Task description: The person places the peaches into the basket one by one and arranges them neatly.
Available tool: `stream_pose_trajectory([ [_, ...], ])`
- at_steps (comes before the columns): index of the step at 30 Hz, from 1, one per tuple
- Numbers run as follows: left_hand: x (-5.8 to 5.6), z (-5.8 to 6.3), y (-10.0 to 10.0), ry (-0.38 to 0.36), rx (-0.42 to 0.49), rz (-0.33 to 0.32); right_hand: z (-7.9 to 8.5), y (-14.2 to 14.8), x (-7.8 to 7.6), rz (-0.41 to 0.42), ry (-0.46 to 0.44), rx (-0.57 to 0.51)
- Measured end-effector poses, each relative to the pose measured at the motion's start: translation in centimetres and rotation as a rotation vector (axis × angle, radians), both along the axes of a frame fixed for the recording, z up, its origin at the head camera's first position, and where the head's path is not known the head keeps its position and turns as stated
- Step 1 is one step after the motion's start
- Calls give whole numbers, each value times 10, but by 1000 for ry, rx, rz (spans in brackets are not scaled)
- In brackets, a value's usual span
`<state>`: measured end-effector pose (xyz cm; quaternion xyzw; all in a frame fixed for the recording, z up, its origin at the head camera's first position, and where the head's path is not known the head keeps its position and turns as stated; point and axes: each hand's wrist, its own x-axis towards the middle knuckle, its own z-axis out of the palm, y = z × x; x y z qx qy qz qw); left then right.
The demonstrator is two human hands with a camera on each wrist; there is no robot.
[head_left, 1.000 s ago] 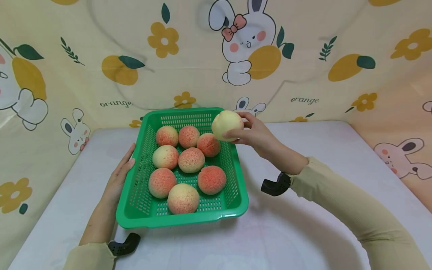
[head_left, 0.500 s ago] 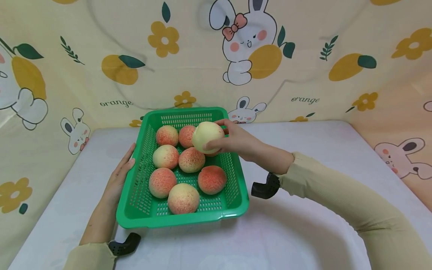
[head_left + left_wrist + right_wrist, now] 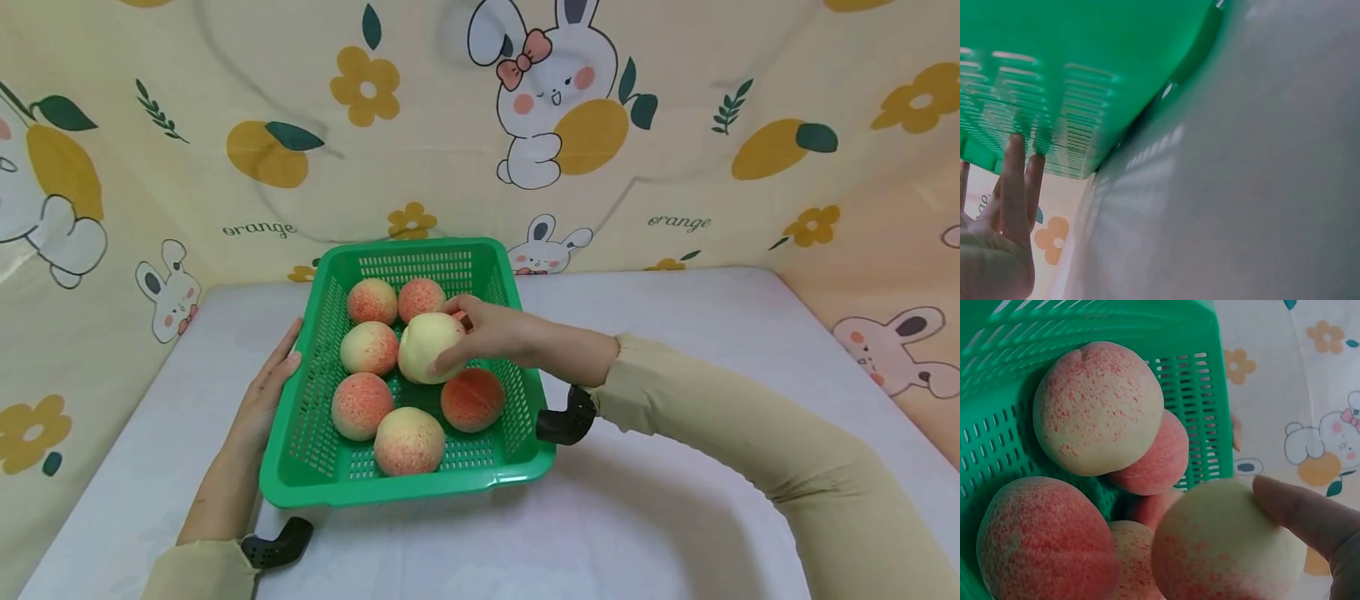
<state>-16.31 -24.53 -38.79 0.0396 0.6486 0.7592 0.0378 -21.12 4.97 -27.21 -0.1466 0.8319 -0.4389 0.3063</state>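
In the head view my right hand (image 3: 498,332) holds a pale yellow peach (image 3: 423,348) over the middle of the green basket (image 3: 375,493), hiding part of what lies beneath. The right wrist view shows the thumb pressed on this peach (image 3: 1229,550), whose lower side is blushed red. Several red-and-yellow peaches sit inside the basket, among them a speckled one (image 3: 408,442) at the front and a darker red one (image 3: 472,401) at the right. My left hand (image 3: 264,387) lies along the basket's left side, its fingers straight and touching the slotted wall, as the left wrist view shows.
The basket stands on a white table (image 3: 660,500). Behind it hangs a cream cloth (image 3: 450,150) printed with rabbits, flowers and oranges. Each wrist carries a black camera mount; the right one (image 3: 566,417) is beside the basket's right rim.
My right hand has carried the pale peach leftward and down, from above the basket's back right edge to over its middle. The left hand and the basket stay in place.
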Motion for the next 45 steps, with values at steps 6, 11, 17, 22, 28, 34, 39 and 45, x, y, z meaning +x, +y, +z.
stream_pose_trajectory([
  [6,1,-2,1,-23,11,0,-8,-3,-1,65,-45,2],
  [11,1,-2,2,-23,16,5,-13,-5,1,90,-96,1],
  [17,0,-2,3,-30,10,18,-14,-5,3,98,-103,36],
  [22,0,-1,3,-33,7,20,-14,-4,4,104,-97,108],
  [28,1,-2,3,-28,-3,21,-17,-5,2,107,-78,149],
  [34,0,-2,1,-25,-15,17,-19,-5,-1,129,-107,166],
  [39,0,1,-1,-23,-25,20,-20,-2,-1,115,-153,193],
  [45,0,0,0,-28,-35,13,-18,2,1,95,-137,175],
])
